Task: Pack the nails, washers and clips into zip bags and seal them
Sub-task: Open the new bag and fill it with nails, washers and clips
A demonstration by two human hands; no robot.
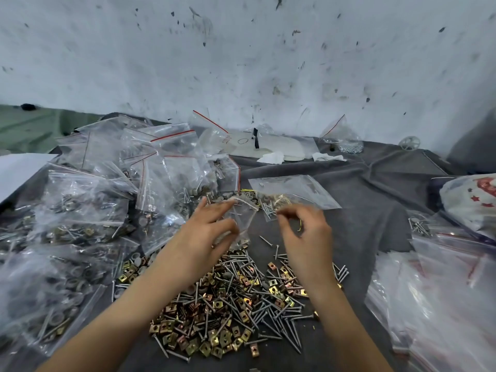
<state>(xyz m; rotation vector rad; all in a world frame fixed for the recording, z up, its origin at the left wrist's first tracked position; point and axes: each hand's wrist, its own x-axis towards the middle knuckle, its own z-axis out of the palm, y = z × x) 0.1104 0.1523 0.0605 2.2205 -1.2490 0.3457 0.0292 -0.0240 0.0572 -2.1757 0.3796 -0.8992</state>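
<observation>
Held small clear plastic zip bag (239, 224) in left hand (210, 230); could not tell grip of blurred right hand (306, 233) nearby.

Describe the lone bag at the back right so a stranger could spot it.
Follow the grey cloth to its far edge under the white wall. Between the tissues and the white wheel, one bag stands alone. Unlike the heaped bags at left, it sits upright, with silvery hardware pooled inside.
</observation>
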